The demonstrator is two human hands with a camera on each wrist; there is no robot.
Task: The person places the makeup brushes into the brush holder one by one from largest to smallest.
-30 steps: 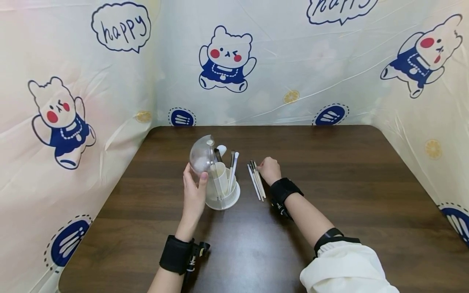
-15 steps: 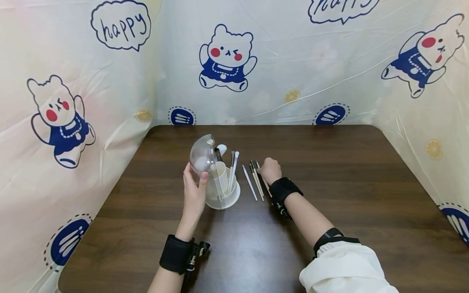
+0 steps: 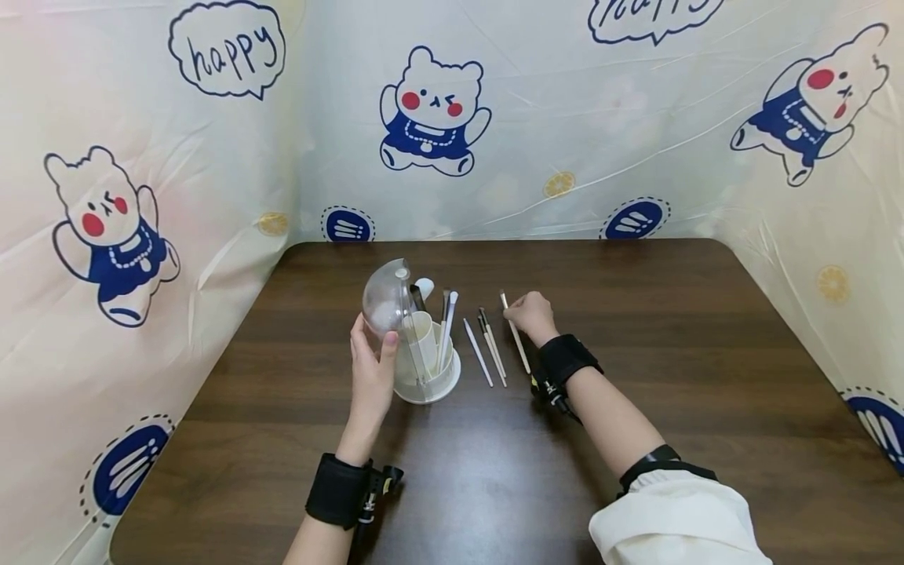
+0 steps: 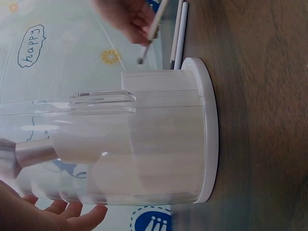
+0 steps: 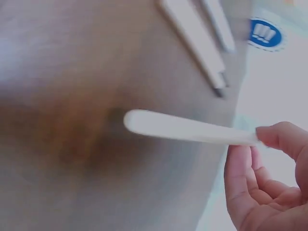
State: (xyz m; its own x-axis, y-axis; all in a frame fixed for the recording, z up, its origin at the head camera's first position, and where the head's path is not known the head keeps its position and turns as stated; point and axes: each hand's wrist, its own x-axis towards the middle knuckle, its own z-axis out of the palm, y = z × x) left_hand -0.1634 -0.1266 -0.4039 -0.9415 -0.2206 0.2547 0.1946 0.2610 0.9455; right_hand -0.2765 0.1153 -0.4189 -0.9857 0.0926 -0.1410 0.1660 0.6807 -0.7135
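A white round brush holder [image 3: 427,375] [image 4: 159,144] with a clear dome lid [image 3: 384,302] swung open stands on the dark wooden table [image 3: 671,329]. Several brushes [image 3: 446,322] stand in it. My left hand [image 3: 372,369] grips the holder's left side and the lid, thumb on the front. My right hand [image 3: 531,314] [image 5: 269,178] pinches one thin white-handled brush [image 3: 515,341] [image 5: 185,129], lifted a little off the table. Two more thin brushes [image 3: 486,353] [image 5: 202,36] lie on the table between the holder and that hand.
Cartoon-printed plastic sheeting [image 3: 565,118] walls the table at the back and both sides. Bare tabletop stretches to the right and toward the near edge [image 3: 480,502]. Black straps sit on both wrists [image 3: 339,490].
My right hand has picked one brush out of the bundle and drawn it right and away from me. The other brushes stay spread on the table. The left hand and holder have not moved.
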